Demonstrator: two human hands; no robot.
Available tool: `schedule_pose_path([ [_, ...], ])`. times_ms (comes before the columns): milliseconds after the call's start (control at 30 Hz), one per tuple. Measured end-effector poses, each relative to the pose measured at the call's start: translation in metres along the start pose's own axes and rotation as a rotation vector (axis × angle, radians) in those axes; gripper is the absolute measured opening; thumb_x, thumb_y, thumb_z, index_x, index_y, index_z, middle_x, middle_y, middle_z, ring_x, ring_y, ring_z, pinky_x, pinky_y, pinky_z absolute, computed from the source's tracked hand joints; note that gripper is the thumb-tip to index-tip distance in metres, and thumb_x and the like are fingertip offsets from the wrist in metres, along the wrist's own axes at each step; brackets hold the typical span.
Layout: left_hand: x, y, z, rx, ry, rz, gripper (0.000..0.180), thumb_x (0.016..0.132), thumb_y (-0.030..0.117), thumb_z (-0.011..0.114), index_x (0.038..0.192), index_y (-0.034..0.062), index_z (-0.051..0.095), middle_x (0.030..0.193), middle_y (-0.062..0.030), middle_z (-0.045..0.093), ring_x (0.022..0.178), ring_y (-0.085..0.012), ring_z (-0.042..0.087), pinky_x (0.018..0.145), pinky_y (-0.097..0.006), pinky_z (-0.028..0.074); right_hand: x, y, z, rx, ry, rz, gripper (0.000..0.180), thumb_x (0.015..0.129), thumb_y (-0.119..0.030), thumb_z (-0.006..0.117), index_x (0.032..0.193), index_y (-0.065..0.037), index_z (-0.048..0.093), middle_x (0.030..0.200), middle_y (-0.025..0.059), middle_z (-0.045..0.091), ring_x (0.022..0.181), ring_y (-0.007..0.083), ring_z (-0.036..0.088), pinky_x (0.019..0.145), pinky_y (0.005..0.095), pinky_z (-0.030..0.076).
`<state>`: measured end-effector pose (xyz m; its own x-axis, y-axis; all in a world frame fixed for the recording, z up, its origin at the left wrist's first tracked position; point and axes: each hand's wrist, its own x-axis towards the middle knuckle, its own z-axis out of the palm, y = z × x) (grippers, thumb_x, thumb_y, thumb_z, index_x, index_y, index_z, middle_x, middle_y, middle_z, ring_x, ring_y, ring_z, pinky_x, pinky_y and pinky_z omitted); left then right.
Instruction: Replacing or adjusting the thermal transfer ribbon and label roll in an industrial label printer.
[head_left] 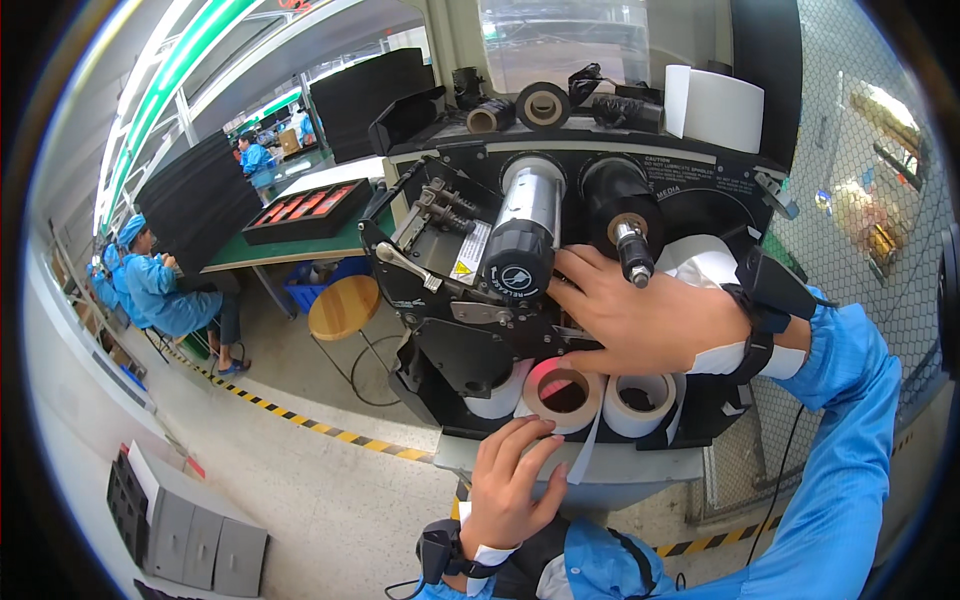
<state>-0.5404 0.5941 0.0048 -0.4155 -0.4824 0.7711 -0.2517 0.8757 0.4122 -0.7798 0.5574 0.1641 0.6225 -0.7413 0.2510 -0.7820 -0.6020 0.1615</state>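
- One black label printer (480,340), side cover open, at the centre of the frame.
- Two spindles in its upper part: a silver-and-black one (525,225) and a black one (620,215) to its right.
- Three rolls along its lower edge: a white roll (500,395), a pink-rimmed tape roll (562,392) and a white tape roll (640,400), side by side.
- Right hand (640,320): spread flat, fingers wide, pressed against the printer's middle just above the three rolls; grips nothing.
- Left hand (505,490): lower centre, fingers loosely curled, fingertips touching the lower rim of the pink-rimmed tape roll and a strip (585,450) hanging from it. Whether it pinches the strip cannot be told.
- On top of the printer, upper centre: several dark empty cores (543,105) and one large white paper roll (715,108).
- One round wooden stool (343,308) left of the printer.
- Two persons in blue coats (160,285) at far left.
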Motion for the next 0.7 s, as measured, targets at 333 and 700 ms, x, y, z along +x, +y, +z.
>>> schedule_pose_path([
  [333,-0.0006,0.0015,0.0008,-0.020,-0.005,-0.010,0.044,0.078,0.001,0.078,0.120,0.0036,0.064,0.125,-0.0175,0.066,0.119,-0.0402,0.063,0.100,-0.049,0.052,-0.0021,-0.0004,0.0033,0.003,-0.032,-0.032,0.084,0.093,-0.037,0.072,0.150,0.014,0.038,0.151,0.0324,0.040,0.143,0.0440,0.044,0.100,0.0462,0.058],
  [700,-0.0012,-0.0002,0.0010,-0.030,-0.008,-0.011,0.044,0.079,0.001,0.077,0.121,0.0034,0.064,0.125,-0.0180,0.066,0.120,-0.0412,0.062,0.100,-0.050,0.052,-0.0018,0.0051,0.0030,0.027,0.015,-0.089,0.076,0.089,-0.031,0.071,0.143,0.014,0.042,0.147,0.0276,0.049,0.142,0.0416,0.044,0.103,0.0443,0.057],
])
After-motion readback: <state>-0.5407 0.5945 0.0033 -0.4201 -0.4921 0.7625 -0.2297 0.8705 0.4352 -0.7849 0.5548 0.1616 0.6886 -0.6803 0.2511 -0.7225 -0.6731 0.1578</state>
